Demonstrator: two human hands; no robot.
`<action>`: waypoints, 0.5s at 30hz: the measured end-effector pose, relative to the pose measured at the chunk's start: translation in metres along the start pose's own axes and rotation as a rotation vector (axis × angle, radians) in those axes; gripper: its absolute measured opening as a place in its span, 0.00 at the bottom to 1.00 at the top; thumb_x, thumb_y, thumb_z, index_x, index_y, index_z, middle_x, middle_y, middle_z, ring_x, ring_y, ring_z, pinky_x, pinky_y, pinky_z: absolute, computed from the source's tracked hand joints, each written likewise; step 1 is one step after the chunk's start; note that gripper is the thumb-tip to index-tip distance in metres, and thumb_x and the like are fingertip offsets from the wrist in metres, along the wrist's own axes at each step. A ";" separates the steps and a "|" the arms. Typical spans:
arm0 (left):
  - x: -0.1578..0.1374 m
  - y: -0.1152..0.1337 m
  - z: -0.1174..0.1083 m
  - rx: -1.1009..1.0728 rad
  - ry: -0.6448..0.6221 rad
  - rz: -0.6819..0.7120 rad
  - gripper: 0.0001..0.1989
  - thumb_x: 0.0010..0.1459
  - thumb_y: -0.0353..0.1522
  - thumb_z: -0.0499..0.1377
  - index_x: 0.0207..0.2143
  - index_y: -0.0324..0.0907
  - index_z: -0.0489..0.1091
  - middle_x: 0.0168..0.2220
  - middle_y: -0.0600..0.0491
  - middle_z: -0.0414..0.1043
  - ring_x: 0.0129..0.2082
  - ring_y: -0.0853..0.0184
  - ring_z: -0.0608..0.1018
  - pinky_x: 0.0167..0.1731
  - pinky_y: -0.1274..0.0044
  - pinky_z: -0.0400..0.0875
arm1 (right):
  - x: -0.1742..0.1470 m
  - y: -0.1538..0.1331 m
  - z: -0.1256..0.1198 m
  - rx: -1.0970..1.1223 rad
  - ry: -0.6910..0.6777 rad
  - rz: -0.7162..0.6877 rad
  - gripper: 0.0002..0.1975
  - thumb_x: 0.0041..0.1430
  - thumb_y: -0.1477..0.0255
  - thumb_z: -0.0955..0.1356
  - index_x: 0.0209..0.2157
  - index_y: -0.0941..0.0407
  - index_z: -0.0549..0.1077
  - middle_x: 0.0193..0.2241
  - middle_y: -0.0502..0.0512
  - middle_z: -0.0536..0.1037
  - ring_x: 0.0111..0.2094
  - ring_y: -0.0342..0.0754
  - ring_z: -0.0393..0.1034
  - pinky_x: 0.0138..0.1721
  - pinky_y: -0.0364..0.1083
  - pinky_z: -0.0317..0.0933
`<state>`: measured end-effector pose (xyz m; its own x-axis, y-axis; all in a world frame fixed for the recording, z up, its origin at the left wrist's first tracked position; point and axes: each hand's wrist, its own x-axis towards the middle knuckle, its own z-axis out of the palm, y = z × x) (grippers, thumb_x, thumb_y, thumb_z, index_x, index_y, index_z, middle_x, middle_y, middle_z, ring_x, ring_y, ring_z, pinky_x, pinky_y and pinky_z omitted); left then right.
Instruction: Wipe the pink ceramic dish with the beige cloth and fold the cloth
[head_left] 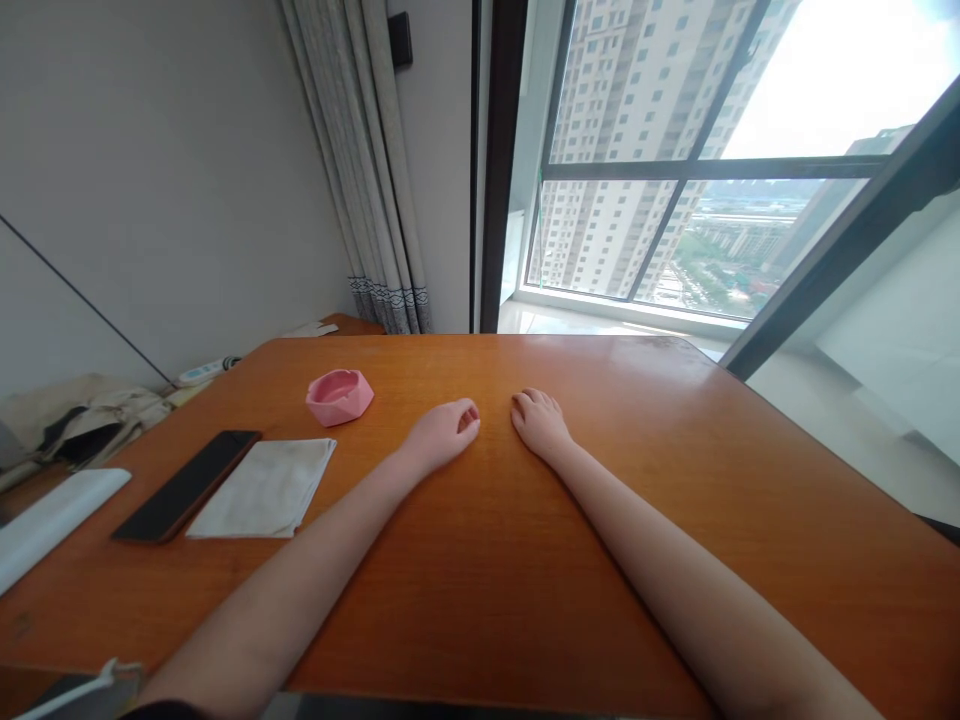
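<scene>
My left hand (448,432) rests on its side on the wooden table (465,560), its fingers curled in loosely toward the thumb with a small hollow between them. Nothing shows in that hollow. Just to the right, a short gap away, my right hand (540,420) lies palm down on the tabletop, fingers stretched forward and slightly bent, holding nothing visible. Nearest to the left hand is a pink faceted ashtray (340,398), standing upright and untouched. A folded greyish-white cloth (262,490) lies flat beside my left forearm.
Left of the cloth lies a long dark flat slab (187,487). A white elongated object (56,525) sits at the left edge, with a beige fabric bag (82,420) behind it. A grey curtain (367,170) and a large window (675,200) stand beyond the table.
</scene>
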<state>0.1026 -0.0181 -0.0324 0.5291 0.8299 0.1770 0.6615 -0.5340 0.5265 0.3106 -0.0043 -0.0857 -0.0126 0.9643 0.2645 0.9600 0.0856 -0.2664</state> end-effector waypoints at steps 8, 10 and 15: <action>0.038 -0.003 0.057 0.136 0.121 0.040 0.11 0.56 0.28 0.49 0.39 0.40 0.68 0.38 0.46 0.73 0.38 0.62 0.74 0.39 0.72 0.66 | -0.002 -0.013 0.000 0.313 0.014 -0.251 0.17 0.59 0.74 0.60 0.50 0.56 0.67 0.49 0.58 0.72 0.51 0.49 0.64 0.54 0.49 0.55; 0.035 -0.005 0.061 0.147 0.105 0.078 0.10 0.55 0.28 0.49 0.36 0.40 0.69 0.38 0.46 0.73 0.38 0.62 0.74 0.40 0.72 0.66 | -0.003 -0.018 -0.001 0.322 -0.049 -0.282 0.14 0.59 0.76 0.60 0.45 0.56 0.69 0.44 0.57 0.74 0.47 0.48 0.66 0.51 0.48 0.57; 0.033 -0.005 0.059 0.147 0.079 0.116 0.08 0.55 0.28 0.50 0.33 0.40 0.68 0.35 0.47 0.73 0.35 0.63 0.74 0.36 0.74 0.66 | -0.006 -0.022 -0.003 0.263 -0.073 -0.277 0.09 0.61 0.75 0.59 0.36 0.56 0.70 0.38 0.56 0.74 0.42 0.46 0.67 0.47 0.45 0.58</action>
<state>0.1477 0.0028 -0.0780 0.5667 0.7685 0.2972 0.6722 -0.6398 0.3725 0.2901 -0.0124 -0.0783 -0.2906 0.9100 0.2956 0.8129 0.3978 -0.4255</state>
